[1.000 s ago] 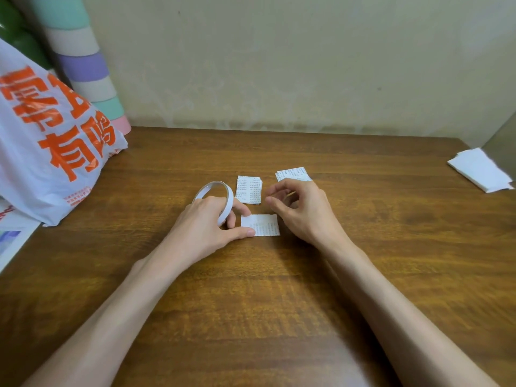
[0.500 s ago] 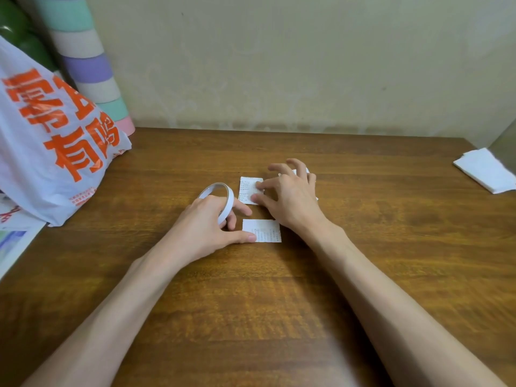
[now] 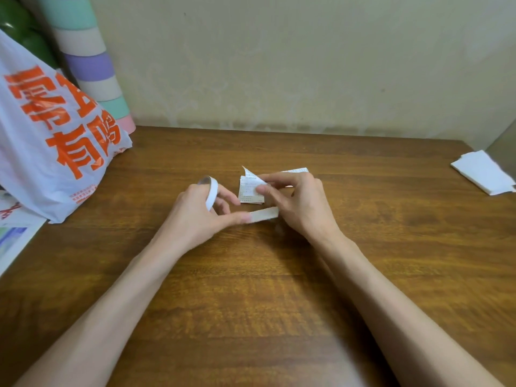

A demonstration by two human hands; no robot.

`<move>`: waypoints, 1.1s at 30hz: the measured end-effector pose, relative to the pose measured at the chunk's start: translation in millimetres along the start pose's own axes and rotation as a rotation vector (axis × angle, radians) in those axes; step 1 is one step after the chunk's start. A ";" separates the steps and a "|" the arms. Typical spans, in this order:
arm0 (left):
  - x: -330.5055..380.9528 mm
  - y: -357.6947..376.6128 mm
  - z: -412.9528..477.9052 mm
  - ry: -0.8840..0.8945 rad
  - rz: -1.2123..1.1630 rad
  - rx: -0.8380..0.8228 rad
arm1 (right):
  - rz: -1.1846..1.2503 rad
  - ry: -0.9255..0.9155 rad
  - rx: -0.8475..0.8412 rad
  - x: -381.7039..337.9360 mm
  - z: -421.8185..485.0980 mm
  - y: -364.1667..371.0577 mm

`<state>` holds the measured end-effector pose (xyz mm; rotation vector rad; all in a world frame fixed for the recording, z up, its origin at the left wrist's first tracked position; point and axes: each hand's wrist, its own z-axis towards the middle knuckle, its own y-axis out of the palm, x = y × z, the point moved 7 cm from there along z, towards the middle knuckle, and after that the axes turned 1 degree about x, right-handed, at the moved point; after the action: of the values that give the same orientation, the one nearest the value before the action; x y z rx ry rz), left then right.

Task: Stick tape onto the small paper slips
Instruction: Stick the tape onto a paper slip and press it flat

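- Since the frame half a second back, the right hand (image 3: 303, 203) has been drawn off the far slips and closed on the top slip (image 3: 249, 180) of a small slip stack (image 3: 247, 199). The slip's far corner is now curled upward.
- That top slip is pinched between the thumb and forefinger of the right hand's fingers (image 3: 276, 177). The stack itself lies near the middle of the worktop (image 3: 279, 289).
- A near slip (image 3: 265, 214) is seen just in front of the stack as a narrow band. Its left end is pressed by the left thumb, and whether it lies flat cannot be told.
- A far slip (image 3: 296, 170) is partly hidden behind the right hand.
- A tape roll (image 3: 212, 191) is held on edge in the left hand (image 3: 195, 219), with the fingers curled about the ring.
- At the left rear a plastic bag (image 3: 55, 141) with orange print and a striped tube (image 3: 92, 65) are found, with a printed sheet (image 3: 14, 241) at the left edge.
- Folded white paper (image 3: 483, 171) lies at the right edge, well apart from the slips.
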<state>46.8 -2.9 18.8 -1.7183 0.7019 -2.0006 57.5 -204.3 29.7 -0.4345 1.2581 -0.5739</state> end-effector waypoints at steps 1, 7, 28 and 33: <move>-0.2 5.2 -1.1 -0.009 0.038 -0.063 | 0.052 0.030 -0.012 1.9 -1.8 -2.1; -2.1 11.3 -2.3 -0.034 0.147 -0.201 | 0.149 0.122 -0.001 23.5 -5.1 -6.1; 11.7 2.5 -1.4 0.085 -0.009 0.048 | 0.241 0.079 -0.146 18.4 -17.4 -10.4; 9.1 2.7 -0.8 0.071 -0.062 0.073 | 0.238 0.039 -0.203 11.8 -21.6 -4.1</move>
<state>44.5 -10.4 24.2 -1.6533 0.5970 -2.1111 38.3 -214.7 17.6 -0.4357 1.3884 -0.2554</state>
